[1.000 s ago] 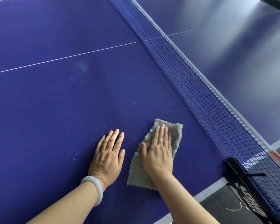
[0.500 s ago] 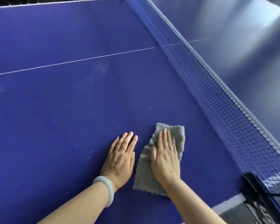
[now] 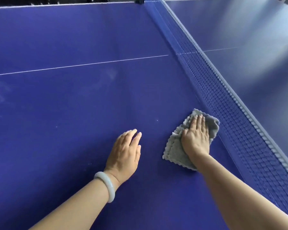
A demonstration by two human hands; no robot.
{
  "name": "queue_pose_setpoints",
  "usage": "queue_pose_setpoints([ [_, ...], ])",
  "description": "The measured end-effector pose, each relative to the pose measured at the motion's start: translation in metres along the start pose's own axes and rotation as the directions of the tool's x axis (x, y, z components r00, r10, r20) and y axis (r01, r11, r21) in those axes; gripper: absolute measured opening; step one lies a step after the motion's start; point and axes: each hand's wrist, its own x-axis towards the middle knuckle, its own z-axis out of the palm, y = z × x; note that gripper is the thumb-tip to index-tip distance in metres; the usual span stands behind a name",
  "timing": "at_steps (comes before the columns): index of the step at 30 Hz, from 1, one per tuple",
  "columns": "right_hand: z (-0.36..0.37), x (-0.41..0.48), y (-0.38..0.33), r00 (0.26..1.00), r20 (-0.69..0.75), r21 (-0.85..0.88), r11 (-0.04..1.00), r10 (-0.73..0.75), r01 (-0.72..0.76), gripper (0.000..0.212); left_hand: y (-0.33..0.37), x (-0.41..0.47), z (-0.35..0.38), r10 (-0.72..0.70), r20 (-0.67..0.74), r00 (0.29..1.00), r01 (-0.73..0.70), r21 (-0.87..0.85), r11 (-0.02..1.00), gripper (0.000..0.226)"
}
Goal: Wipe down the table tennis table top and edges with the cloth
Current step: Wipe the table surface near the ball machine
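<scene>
Grey cloth (image 3: 174, 151) lies flat on the blue worktop (image 3: 65, 122), bunched along its far edge. It sits just beside the foot of the net (image 3: 231, 112); cannot tell if it touches. Right hand (image 3: 195, 138) is palm-down on top of the cloth, covering its right part. Its fingers (image 3: 199, 123) are straight and close together, pressing the fabric to the surface, not curled round it. The cloth's scalloped near-left corner sticks out uncovered beside the wrist.

Left hand (image 3: 125, 151) rests palm-down on bare worktop, left of the cloth and apart from it, a strip of blue between them. Its fingers (image 3: 134, 135) are extended, relaxed, holding nothing. Pale bangle (image 3: 106, 186) on the left wrist.

Thin white line (image 3: 76, 65) crosses the worktop from the left edge to the net, well beyond the hands. Faint pale smudge (image 3: 111, 74) just on the near side of that line. A few small white specks near the left hand.

Net runs diagonally from top centre to lower right. The far half (image 3: 248, 39) of the worktop beyond it shows grey glare.
</scene>
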Motion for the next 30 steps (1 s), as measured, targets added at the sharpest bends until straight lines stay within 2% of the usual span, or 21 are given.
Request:
queue_pose_setpoints([
  [2,0.005,-0.009,-0.01,0.967,0.029,-0.014,0.967,-0.253,0.253,0.066,-0.002,0.034,0.004,-0.115,0.043,0.992,0.113,0.051,0.992,0.048],
  [4,0.005,-0.039,0.002,0.861,0.092,-0.043,0.862,-0.499,0.505,0.064,-0.003,0.056,0.011,-0.217,0.084,0.973,0.208,0.102,0.973,0.054],
  [5,0.003,-0.048,0.017,0.816,0.108,-0.04,0.818,-0.568,0.574,0.062,-0.003,0.062,0.016,-0.248,0.093,0.964,0.237,0.113,0.965,0.056],
  [6,0.0,-0.047,0.034,0.808,0.108,-0.045,0.809,-0.579,0.586,0.062,-0.002,0.066,0.019,-0.269,0.105,0.957,0.257,0.116,0.96,0.057],
  [7,-0.004,-0.036,0.047,0.839,0.088,-0.057,0.838,-0.537,0.543,0.062,0.0,0.067,0.021,-0.277,0.102,0.956,0.264,0.122,0.957,0.057],
  [10,-0.014,0.019,0.057,0.968,0.0,-0.076,0.965,-0.252,0.251,0.067,0.002,0.066,0.026,-0.284,0.021,0.959,0.28,0.102,0.955,0.056],
  [12,-0.012,0.063,0.032,0.993,-0.004,-0.064,0.991,-0.115,0.115,0.066,0.0,0.068,0.028,-0.285,0.003,0.959,0.284,0.083,0.955,0.056],
  [14,-0.006,0.095,-0.005,0.996,0.004,-0.042,0.995,-0.091,0.091,0.067,-0.003,0.067,0.03,-0.281,-0.017,0.96,0.281,0.073,0.957,0.057],
  [15,-0.003,0.103,-0.023,0.988,0.016,-0.036,0.987,-0.154,0.154,0.067,-0.003,0.067,0.031,-0.279,-0.03,0.96,0.28,0.072,0.957,0.056],
  [17,0.006,0.092,-0.051,0.922,0.064,-0.027,0.923,-0.381,0.383,0.066,-0.004,0.066,0.033,-0.281,-0.038,0.959,0.283,0.061,0.957,0.048],
  [20,0.011,0.029,-0.037,0.701,0.13,0.011,0.708,-0.701,0.706,0.062,-0.003,0.065,0.031,-0.299,-0.011,0.954,0.299,0.04,0.953,0.05],
  [22,0.002,0.012,-0.002,0.567,0.161,0.06,0.582,-0.808,0.811,0.058,-0.002,0.065,0.031,-0.298,0.002,0.955,0.298,0.056,0.953,0.051],
  [23,-0.003,0.022,0.013,0.549,0.15,0.047,0.561,-0.822,0.826,0.057,-0.002,0.065,0.03,-0.3,0.005,0.954,0.299,0.062,0.952,0.051],
  [24,-0.007,0.038,0.021,0.601,0.107,0.01,0.605,-0.792,0.796,0.057,-0.002,0.065,0.03,-0.301,0.004,0.954,0.3,0.07,0.951,0.05],
  [25,-0.011,0.059,0.02,0.704,0.068,-0.009,0.705,-0.707,0.709,0.058,-0.001,0.065,0.03,-0.301,0.0,0.954,0.3,0.079,0.951,0.049],
  [26,-0.014,0.081,0.01,0.82,0.033,-0.031,0.82,-0.571,0.572,0.058,-0.001,0.066,0.029,-0.3,-0.006,0.954,0.299,0.089,0.95,0.051],
  [27,-0.012,0.101,-0.007,0.905,0.002,-0.033,0.905,-0.425,0.425,0.059,-0.001,0.067,0.029,-0.299,-0.012,0.954,0.299,0.1,0.949,0.053],
  [28,-0.008,0.111,-0.03,0.947,0.008,-0.016,0.947,-0.321,0.321,0.061,-0.001,0.067,0.029,-0.299,-0.012,0.954,0.299,0.11,0.948,0.054],
  [29,-0.002,0.112,-0.052,0.954,0.026,-0.008,0.954,-0.3,0.3,0.062,-0.001,0.067,0.029,-0.297,-0.013,0.955,0.296,0.121,0.947,0.055],
  [30,0.007,0.101,-0.07,0.926,0.042,0.003,0.927,-0.374,0.374,0.062,-0.001,0.065,0.029,-0.297,-0.015,0.955,0.297,0.125,0.947,0.055],
])
